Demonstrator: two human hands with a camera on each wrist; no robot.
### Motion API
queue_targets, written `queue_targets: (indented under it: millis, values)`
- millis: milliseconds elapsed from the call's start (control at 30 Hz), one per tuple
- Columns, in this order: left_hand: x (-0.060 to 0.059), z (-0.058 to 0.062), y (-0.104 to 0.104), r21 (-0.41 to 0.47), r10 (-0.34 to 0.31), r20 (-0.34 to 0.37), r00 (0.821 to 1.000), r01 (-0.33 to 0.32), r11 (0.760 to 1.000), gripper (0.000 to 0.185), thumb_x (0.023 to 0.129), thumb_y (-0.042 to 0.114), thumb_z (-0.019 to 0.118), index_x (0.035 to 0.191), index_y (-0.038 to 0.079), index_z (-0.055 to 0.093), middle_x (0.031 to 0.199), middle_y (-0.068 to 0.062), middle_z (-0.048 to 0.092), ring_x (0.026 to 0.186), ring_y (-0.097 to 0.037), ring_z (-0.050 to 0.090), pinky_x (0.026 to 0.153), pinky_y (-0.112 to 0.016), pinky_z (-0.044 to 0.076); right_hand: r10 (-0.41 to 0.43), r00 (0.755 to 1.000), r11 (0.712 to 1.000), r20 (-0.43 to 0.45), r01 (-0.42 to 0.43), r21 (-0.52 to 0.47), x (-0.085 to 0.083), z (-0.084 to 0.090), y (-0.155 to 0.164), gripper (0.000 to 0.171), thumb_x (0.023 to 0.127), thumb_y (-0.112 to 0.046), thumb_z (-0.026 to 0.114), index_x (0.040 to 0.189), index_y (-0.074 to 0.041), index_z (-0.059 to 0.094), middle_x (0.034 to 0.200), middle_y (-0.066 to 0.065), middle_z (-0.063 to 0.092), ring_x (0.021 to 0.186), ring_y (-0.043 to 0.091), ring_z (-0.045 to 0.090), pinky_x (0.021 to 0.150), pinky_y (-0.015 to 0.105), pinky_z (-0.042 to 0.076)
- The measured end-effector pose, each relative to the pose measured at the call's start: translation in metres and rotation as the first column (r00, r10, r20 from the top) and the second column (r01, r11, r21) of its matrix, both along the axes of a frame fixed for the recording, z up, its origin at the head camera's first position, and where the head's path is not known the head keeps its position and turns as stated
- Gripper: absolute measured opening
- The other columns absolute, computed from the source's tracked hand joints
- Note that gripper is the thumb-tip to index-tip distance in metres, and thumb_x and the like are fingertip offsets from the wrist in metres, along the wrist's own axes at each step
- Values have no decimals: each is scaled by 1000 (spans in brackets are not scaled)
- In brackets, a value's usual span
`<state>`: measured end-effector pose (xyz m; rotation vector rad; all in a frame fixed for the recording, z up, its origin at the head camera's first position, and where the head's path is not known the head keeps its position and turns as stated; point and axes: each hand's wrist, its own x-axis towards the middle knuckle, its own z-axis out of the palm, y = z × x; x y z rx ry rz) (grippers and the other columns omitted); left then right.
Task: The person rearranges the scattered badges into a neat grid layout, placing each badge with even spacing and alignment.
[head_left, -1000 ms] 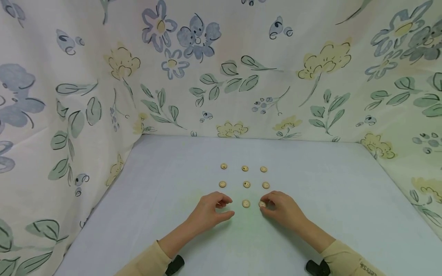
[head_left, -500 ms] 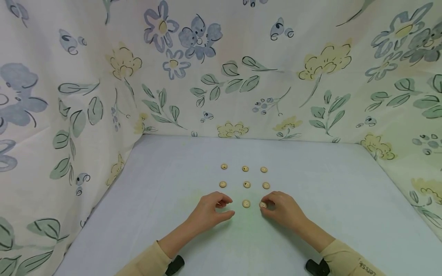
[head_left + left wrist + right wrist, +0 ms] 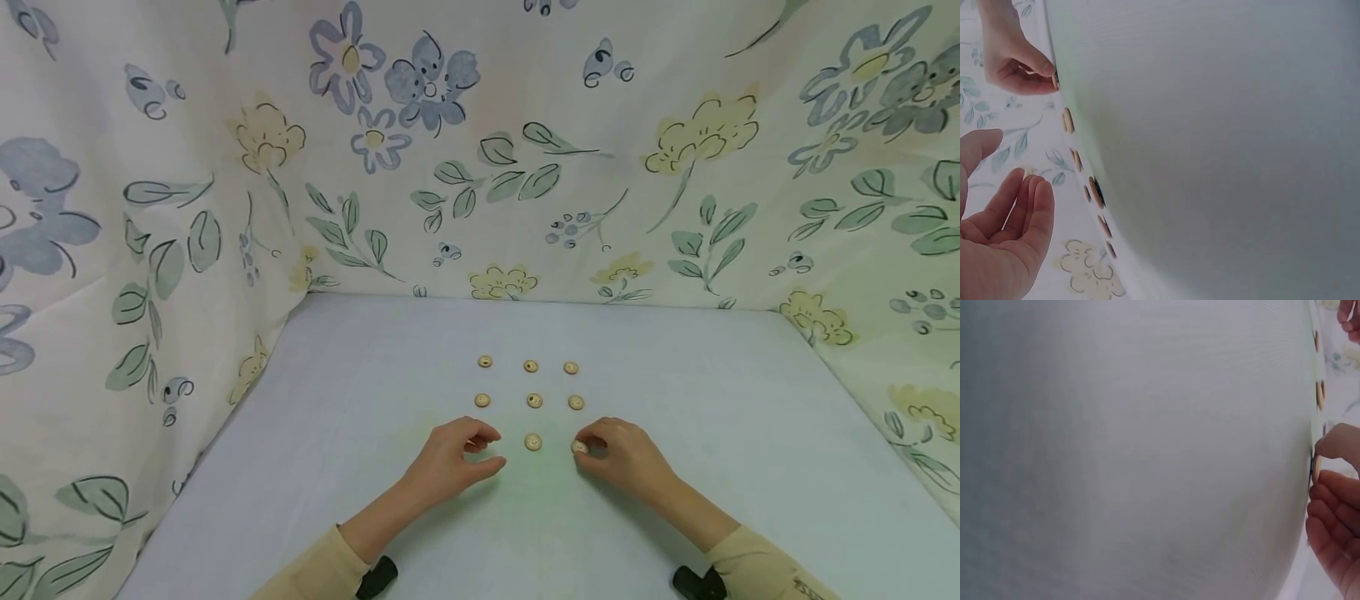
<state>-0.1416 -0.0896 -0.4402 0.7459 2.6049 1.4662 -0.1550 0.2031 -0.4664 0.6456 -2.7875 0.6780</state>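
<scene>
Buttons (image 3: 532,401) lie in neat rows on the counter (image 3: 712,433); the right hand (image 3: 626,457) pinches one button (image 3: 579,447) at the grid's corner, seemingly squaring it. The left hand (image 3: 450,458) rests curled beside them, holding nothing that shows.

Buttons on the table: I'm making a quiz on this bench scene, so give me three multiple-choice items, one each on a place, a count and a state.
1. Where does the button pinched by the right hand lie?
A. near row, right end
B. far row, middle
C. off the table

2. How many buttons lie untouched in the two far rows?
A. three
B. six
C. nine

3. How is the left hand?
A. flat, palm down
B. fingers curled, near the near row's left end
C. lifted against the cloth wall

Answers:
1 A, the head view shows it at the right of the near-middle button.
2 B, two rows of three.
3 B, its curled fingers rest on the table; whether they cover a button cannot be told.
</scene>
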Motion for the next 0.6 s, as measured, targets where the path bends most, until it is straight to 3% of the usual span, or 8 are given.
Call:
queue_targets:
  millis: [433, 600]
  values:
    - [-1, 0, -3, 14, 13, 3, 1000, -13, 1000, 25, 86, 15, 74, 106, 1, 67, 102, -10, 66, 92, -28, 61, 83, -38, 53, 4, 999, 1000, -46, -5, -28, 2, -1, 4, 15, 75, -13, 81, 87, -16, 73, 82, -11, 64, 76, 5, 56, 69, 28, 49]
    - [-1, 0, -3, 17, 15, -22, 1000, -15, 1000, 29, 85, 15, 75, 110, 2, 66, 104, -11, 65, 92, -27, 62, 83, -39, 53, -35, 999, 999, -36, 34, -21, 4, 2, 6, 27, 75, -18, 82, 99, -13, 72, 91, -7, 64, 81, 9, 57, 68, 29, 49]
